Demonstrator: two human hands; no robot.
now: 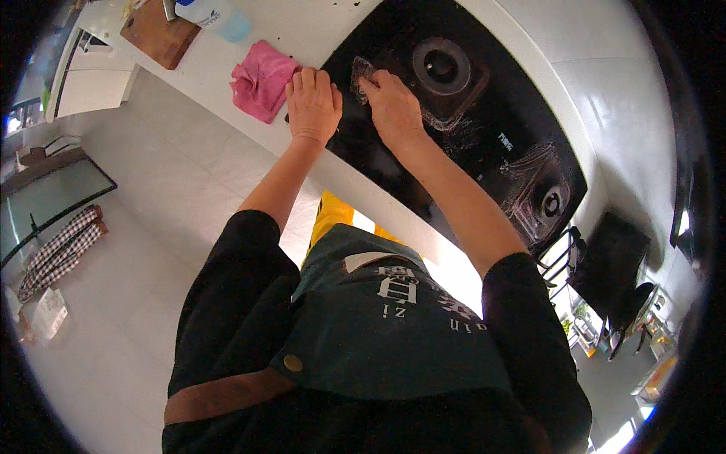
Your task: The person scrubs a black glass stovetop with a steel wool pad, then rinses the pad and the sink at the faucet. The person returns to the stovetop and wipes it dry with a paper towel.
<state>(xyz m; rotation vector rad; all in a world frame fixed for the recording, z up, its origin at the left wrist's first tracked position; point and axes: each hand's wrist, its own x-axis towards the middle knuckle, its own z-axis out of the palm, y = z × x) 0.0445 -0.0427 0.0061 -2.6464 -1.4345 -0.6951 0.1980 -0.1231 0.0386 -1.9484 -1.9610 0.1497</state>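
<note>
My right hand [395,108] is over the left part of a black glass gas cooktop [368,136], its fingers closed on the edge of a crumpled, see-through scouring pad or mesh [361,76]. My left hand [314,105] rests at the left edge of the cooktop, fingers together and knuckles up; whether anything lies under it is hidden. Just left of it a folded pink cloth [264,81] lies on the white countertop [227,108]. Whitish smears and streaks mark the glass around both burners, the upper one [441,66] and the lower right one [551,203].
A wooden cutting board [160,34] and a clear bottle with blue liquid [233,27] are at the upper left of the counter. A dark rack or appliance [610,267] stands right of the cooktop. A checkered cloth [61,249] shows at the far left.
</note>
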